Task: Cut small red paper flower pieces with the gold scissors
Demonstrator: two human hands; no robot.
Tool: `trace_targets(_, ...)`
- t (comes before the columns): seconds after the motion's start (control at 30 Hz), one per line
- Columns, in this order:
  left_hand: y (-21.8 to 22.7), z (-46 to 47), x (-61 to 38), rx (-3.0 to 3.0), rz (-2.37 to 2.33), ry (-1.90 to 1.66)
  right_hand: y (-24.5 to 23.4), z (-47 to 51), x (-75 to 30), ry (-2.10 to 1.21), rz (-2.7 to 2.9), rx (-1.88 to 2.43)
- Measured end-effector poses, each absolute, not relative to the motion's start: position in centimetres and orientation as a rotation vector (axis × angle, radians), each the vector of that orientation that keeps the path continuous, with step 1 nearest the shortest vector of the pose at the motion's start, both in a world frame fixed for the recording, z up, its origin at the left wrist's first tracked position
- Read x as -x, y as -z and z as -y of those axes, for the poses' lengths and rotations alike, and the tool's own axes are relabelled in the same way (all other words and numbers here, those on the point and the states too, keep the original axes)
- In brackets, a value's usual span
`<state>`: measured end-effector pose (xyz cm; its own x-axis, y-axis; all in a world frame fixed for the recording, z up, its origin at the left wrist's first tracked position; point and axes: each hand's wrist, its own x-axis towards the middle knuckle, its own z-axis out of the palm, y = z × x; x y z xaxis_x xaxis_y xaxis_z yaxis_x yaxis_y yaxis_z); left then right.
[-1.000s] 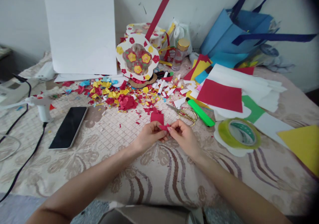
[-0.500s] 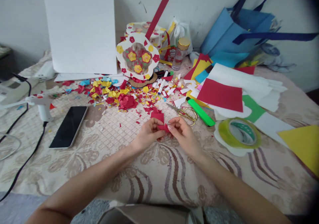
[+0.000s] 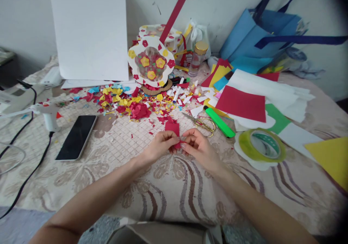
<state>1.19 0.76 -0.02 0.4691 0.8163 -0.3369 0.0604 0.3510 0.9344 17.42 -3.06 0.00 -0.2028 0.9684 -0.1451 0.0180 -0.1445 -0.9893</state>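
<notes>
- Well, the left hand (image 3: pixel 162 143) pinches a small red paper (image 3: pixel 178 146) between its thumb and fingers.
- The right hand (image 3: pixel 200 148) has its thumb tip at the side of that same paper. Its fingers are bent, and I cannot tell if they squeeze it.
- The small red paper is between the two hands, over the near part of the desk (image 3: pixel 119 197). Fingers cover most of it, so its shape is hard to see.
- It looks like a step of bending or shaping the paper with the fingertips. My guess is that it is not done yet.
- The next move calls for a soft, steady pinch on the left and small pushes on the right. A hard pull could rip the paper.
- Just past the left fingers is a red square (image 3: pixel 172 127). I cannot tell if they touch it.
- A bit farther out are gold scissors (image 3: pixel 206 125) and a green cutter (image 3: pixel 219 122), both near the right hand.
- Past those is a big mess of paper scraps (image 3: pixel 140 110), with a flower-shaped paper craft (image 3: pixel 150 63) standing behind it.
</notes>
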Motion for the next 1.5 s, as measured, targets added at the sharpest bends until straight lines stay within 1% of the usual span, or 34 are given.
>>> trace_targets(0.13, 0.3, -0.7, -1.4, -1.055, -0.994, -0.619, 0.4, 3.1, -17.4, -1.502, 1.237, 1.161)
trace_targets(0.3, 0.3, -1.0, -1.1, -0.971, -0.926, -0.551, 0.8, 3.0, -17.7, -1.347, 1.257, 1.184)
trace_targets(0.53, 0.3, -1.1, -0.7, -0.799, -0.894, -0.546, -1.0, 2.3, -19.3, -1.181, 1.747, 1.116)
trace_targets(0.67, 0.4, -1.0, -0.8, -0.772, -0.895, -0.507, -0.9, 2.0, -19.6, -1.065, 1.846, 1.062)
trace_targets(0.87, 0.3, -0.2, -1.2, -1.127, -0.969, -0.581, 0.4, 2.2, -18.8, -1.154, 1.688, 1.150)
trace_targets(0.97, 0.1, 0.0, -1.3, -1.032, -0.924, -0.595, 0.4, 2.2, -18.7, -1.169, 1.620, 1.202)
trace_targets(1.1, 0.1, -0.2, -1.3, -0.871, -0.874, -0.566, 0.3, 2.0, -19.0, -1.104, 1.600, 1.258)
trace_targets(1.5, 0.0, -0.1, -1.4, -0.978, -0.927, -0.537, 0.4, 2.3, -18.6, -1.139, 1.606, 1.220)
